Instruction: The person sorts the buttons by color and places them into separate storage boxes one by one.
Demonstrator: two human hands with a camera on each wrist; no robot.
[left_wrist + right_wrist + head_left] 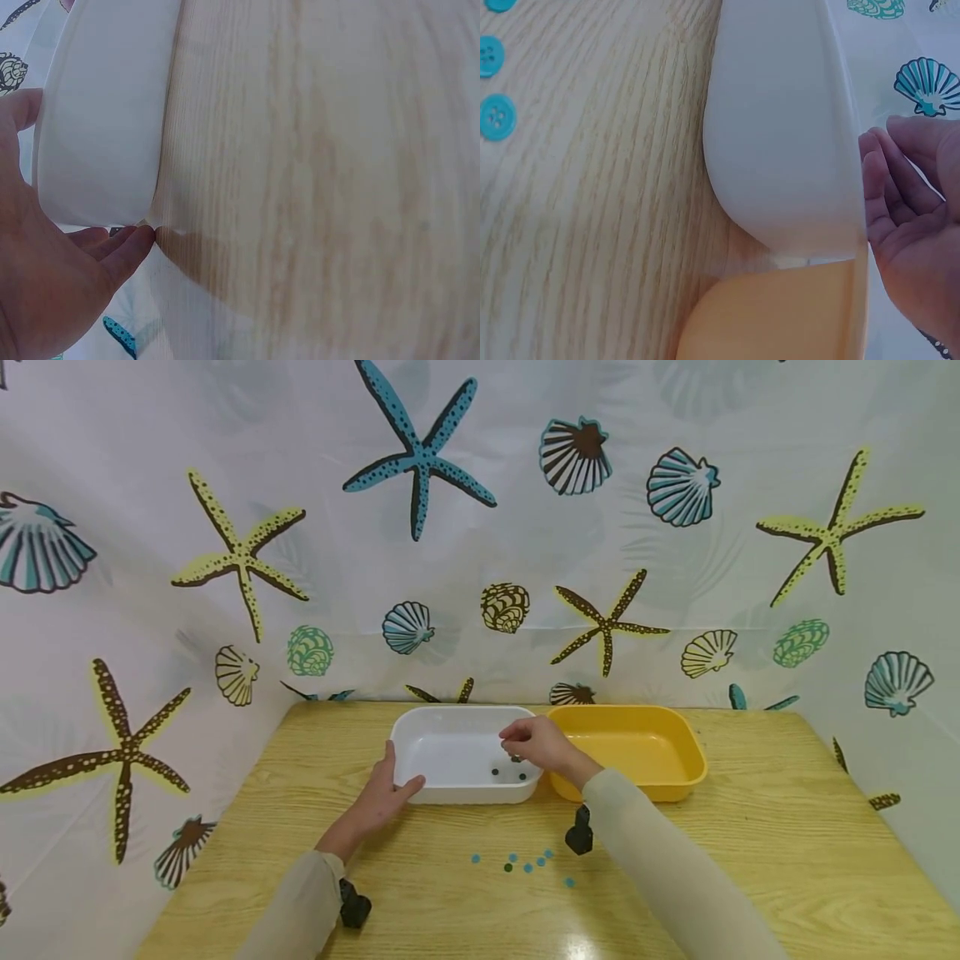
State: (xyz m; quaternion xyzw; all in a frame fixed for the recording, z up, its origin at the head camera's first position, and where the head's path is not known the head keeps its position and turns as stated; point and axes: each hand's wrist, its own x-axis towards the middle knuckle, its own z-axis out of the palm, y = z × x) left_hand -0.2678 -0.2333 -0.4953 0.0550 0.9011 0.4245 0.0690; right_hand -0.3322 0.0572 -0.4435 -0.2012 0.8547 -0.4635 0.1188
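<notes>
The left hand (381, 792) holds the left end of the white tub (465, 794), thumb over the front rim and fingers along the side. In the left wrist view its fingertips (142, 236) touch the tub's lower corner. Over the tub's right end hovers the right hand (542, 743), fingers loosely bent, thumb near the index finger, with nothing seen between them. Below it, several small dark buttons (495, 772) lie on the tub's floor. On the table in front are several blue buttons (528, 867) and one green button (508, 867).
An orange tub (678, 792) stands against the white one's right side. Both rest near the back of the wooden table (780, 827), before a shell-print curtain (480, 552). Black devices (579, 833) hang at both wrists.
</notes>
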